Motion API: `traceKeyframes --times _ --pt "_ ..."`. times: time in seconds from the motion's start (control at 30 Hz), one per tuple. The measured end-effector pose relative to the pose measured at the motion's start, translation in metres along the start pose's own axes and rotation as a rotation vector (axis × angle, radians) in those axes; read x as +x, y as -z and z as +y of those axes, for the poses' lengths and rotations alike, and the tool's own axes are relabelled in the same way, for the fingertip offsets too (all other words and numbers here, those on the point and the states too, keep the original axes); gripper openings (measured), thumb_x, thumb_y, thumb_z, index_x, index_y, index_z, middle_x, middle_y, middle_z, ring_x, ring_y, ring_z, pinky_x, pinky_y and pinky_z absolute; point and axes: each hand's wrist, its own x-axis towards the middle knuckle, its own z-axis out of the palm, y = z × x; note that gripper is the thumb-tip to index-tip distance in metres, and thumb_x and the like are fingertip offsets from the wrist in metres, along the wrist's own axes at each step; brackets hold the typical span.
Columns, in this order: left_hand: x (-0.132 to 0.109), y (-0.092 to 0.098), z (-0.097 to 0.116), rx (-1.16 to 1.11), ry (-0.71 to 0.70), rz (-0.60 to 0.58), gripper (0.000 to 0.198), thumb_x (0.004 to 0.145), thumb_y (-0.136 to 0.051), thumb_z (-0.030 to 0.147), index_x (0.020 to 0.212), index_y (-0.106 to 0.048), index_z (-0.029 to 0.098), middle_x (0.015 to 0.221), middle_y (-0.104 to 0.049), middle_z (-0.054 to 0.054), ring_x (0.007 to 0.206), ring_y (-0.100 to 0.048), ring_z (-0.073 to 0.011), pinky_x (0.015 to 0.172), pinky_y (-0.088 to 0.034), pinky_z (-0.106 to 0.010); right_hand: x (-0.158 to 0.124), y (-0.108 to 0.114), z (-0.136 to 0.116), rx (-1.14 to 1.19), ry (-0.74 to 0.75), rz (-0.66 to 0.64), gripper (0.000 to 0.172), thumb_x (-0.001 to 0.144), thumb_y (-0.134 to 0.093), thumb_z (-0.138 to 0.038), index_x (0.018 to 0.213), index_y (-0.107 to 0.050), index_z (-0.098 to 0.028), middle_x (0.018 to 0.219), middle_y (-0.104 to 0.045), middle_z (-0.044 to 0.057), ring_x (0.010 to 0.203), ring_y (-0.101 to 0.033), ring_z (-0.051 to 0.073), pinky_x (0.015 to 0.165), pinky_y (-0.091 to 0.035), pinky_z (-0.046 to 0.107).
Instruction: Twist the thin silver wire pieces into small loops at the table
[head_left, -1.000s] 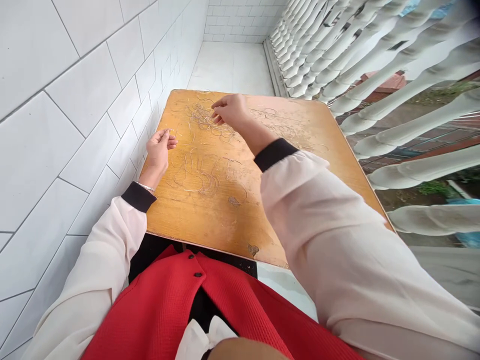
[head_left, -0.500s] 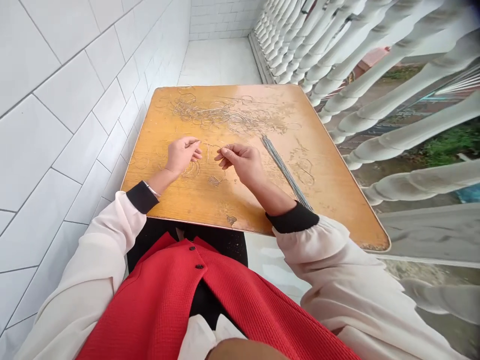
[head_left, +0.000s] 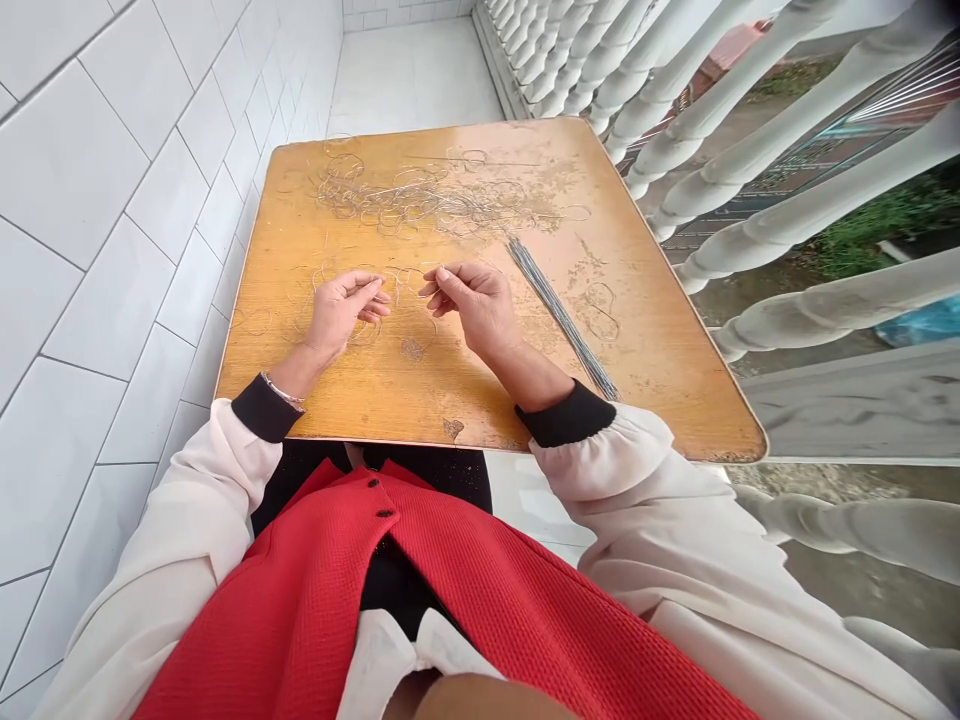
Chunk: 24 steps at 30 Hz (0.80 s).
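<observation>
Yellow-brown wood-grained tabletop (head_left: 360, 400), silvery-tan strands (head_left: 424, 203), grey bundle (head_left: 562, 318), plain red vest (head_left: 300, 600), black cuffs (head_left: 566, 415)

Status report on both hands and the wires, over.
Left hand, right hand: fingers pinched; any held strand too fine to confirm. Loose curled wires beyond. Grey bundle right of right hand.

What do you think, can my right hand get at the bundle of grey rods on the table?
Probably yes: the bundle of grey rods lies just to the right of the right hand, with nothing seen between them or over its far end. That hand may be pinching something thin, though.
</observation>
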Motion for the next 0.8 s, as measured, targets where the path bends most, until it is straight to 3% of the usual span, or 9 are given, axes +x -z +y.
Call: traceKeyframes --times 0.23,0.5,0.67,0.8 --pt "0.002 -0.001 -0.004 0.017 -0.047 0.013 0.01 0.098 -0.072 0.026 0.096 -0.073 0.016 0.075 -0.077 0.001 0.059 -0.071 -0.0052 0.056 -0.049 -0.014 -0.004 -0.004 -0.007 0.118 -0.072 -0.011 0.036 0.094 -0.075 -0.059 0.091 -0.074 -0.024 0.073 -0.072 0.0 0.059 -0.064 0.011 0.057 -0.053 0.023" --pt "0.009 0.011 0.0 0.1 -0.077 0.064 0.011 0.1 -0.068 0.023 0.094 -0.074 0.017 0.072 -0.074 0.001 0.056 -0.066 -0.0042 0.056 -0.049 -0.015 0.004 0.013 -0.014 -0.075 -0.095 -0.058 0.032 0.091 -0.08 -0.053 0.081 -0.074 -0.024 0.054 -0.054 -0.003 0.05 -0.051 0.012 0.045 -0.041 0.025" --pt "0.006 0.013 0.005 0.142 -0.075 -0.055 0.009 0.095 -0.072 0.018 0.086 -0.073 0.015 0.065 -0.071 0.002 0.048 -0.061 -0.0041 0.052 -0.047 -0.016 0.016 0.028 -0.012 -0.134 -0.038 -0.003 0.025 0.088 -0.084 -0.04 0.076 -0.074 -0.022 0.059 -0.059 -0.001 0.053 -0.053 0.011 0.048 -0.042 0.026" --pt "0.002 0.014 0.008 0.164 -0.057 -0.189 0.007 0.09 -0.073 0.013 0.083 -0.073 0.014 0.058 -0.067 0.003 0.044 -0.056 -0.0038 0.048 -0.044 -0.015 0.023 0.046 -0.019 -0.223 -0.003 -0.021 0.024 0.085 -0.087 -0.041 0.074 -0.077 -0.022 0.054 -0.055 -0.002 0.053 -0.053 0.012 0.047 -0.042 0.027"
